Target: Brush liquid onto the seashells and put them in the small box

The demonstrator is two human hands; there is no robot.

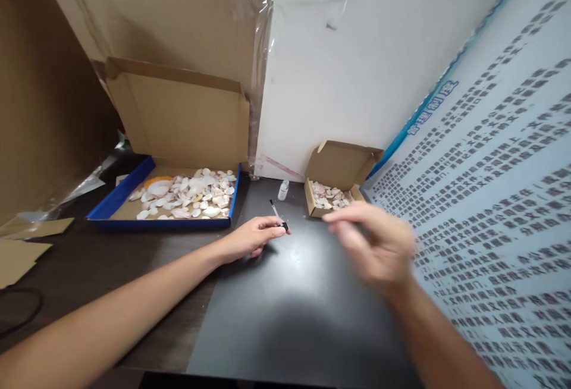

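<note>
My left hand [255, 238] pinches a black-capped brush [283, 225] between thumb and fingers. The brush's thin stem and dark tip point up and to the left. Just behind it, a small clear glass bottle [283, 191] with a white label stands upright on the grey mat [250, 317]. My right hand [375, 240] hovers over the mat's right side, in front of the small cardboard box [316, 213] of shells. Its thumb and index finger are close together but smeared by motion; whether anything is between them cannot be seen.
A large blue-edged box [160, 224] with its lid up holds many white shells [196, 190] at the left. Cardboard pieces [22, 258] and a black cable [38, 308] lie at the far left. A printed board [499, 198] leans along the right side; a white panel [321, 80] stands behind.
</note>
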